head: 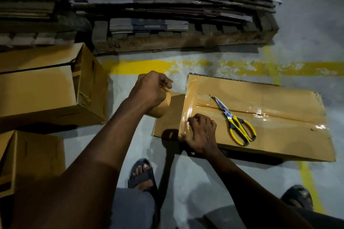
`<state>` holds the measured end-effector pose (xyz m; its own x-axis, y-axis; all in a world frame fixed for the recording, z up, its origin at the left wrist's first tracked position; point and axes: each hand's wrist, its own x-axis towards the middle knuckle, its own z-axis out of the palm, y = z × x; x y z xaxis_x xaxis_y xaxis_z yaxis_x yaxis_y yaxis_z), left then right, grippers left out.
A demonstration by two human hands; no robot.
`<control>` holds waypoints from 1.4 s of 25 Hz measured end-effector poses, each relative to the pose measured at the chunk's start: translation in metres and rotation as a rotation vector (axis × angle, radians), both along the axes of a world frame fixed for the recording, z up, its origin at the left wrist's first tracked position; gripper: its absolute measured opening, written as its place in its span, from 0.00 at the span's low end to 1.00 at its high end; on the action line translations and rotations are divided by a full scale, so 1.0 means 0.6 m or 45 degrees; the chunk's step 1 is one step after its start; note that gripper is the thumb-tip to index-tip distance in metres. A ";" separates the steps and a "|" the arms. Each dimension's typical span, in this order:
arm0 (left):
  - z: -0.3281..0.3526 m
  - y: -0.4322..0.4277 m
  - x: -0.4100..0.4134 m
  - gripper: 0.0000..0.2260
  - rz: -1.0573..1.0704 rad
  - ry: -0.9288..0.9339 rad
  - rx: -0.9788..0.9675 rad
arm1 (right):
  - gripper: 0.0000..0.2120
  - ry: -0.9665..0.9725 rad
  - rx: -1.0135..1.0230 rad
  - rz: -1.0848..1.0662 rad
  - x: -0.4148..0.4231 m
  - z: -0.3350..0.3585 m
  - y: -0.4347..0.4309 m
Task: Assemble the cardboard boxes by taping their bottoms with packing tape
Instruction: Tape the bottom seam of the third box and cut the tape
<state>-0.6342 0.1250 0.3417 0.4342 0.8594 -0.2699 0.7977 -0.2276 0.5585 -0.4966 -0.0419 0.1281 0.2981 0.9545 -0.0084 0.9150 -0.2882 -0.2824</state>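
A brown cardboard box (270, 132) stands bottom-up on the floor, right of centre. Clear tape runs along its middle seam and across its left edge. Beside that left edge my left hand (150, 89) grips a roll of packing tape (160, 108). On the near left corner, my right hand (201, 134) presses with curled fingers on the glossy tape strip (186, 115). Yellow-handled scissors (236, 122) lie on top of the box, just right of my right hand.
Two assembled boxes stand at the left (46, 83) and lower left (31, 156). Stacks of flattened cardboard (167, 2) sit on a wooden pallet (186, 41) behind. Yellow floor lines (242, 67) cross the grey concrete. My sandalled feet (142, 173) are below the box.
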 end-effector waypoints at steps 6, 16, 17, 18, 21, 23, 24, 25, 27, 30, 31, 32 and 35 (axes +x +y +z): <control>0.002 0.025 0.021 0.19 0.197 -0.036 0.125 | 0.22 -0.111 -0.070 -0.208 0.116 0.007 0.213; -0.018 0.036 0.040 0.19 0.141 -0.077 0.024 | 0.20 -0.078 -0.288 -0.103 0.179 0.001 0.308; -0.017 0.036 0.040 0.19 0.148 -0.070 0.010 | 0.22 -0.031 -0.281 -0.118 0.182 -0.002 0.307; -0.015 0.034 0.041 0.19 0.150 -0.064 0.002 | 0.25 0.033 -0.252 -0.173 0.182 -0.004 0.306; -0.009 0.027 0.038 0.19 0.134 -0.068 0.015 | 0.28 0.027 -0.171 -0.301 0.162 -0.014 0.302; -0.009 0.027 0.035 0.19 0.138 -0.087 0.023 | 0.26 -0.045 -0.169 -0.321 0.145 -0.020 0.302; -0.009 0.027 0.034 0.19 0.143 -0.092 0.020 | 0.25 -0.054 -0.181 -0.345 0.139 -0.024 0.305; -0.010 0.028 0.033 0.19 0.149 -0.093 0.015 | 0.26 -0.049 -0.187 -0.381 0.132 -0.025 0.310; -0.011 0.028 0.033 0.19 0.160 -0.090 0.012 | 0.28 -0.002 -0.141 -0.434 0.125 -0.028 0.317; -0.006 0.028 0.034 0.20 0.157 -0.071 0.006 | 0.28 0.093 0.031 -0.368 0.131 -0.033 0.303; -0.005 0.028 0.034 0.20 0.163 -0.074 -0.004 | 0.28 0.081 0.041 -0.323 0.134 -0.035 0.296; -0.003 0.027 0.033 0.20 0.170 -0.074 -0.011 | 0.29 0.044 0.022 -0.294 0.136 -0.037 0.291; 0.000 0.025 0.033 0.20 0.178 -0.082 -0.020 | 0.32 -0.020 -0.104 -0.325 0.125 -0.040 0.304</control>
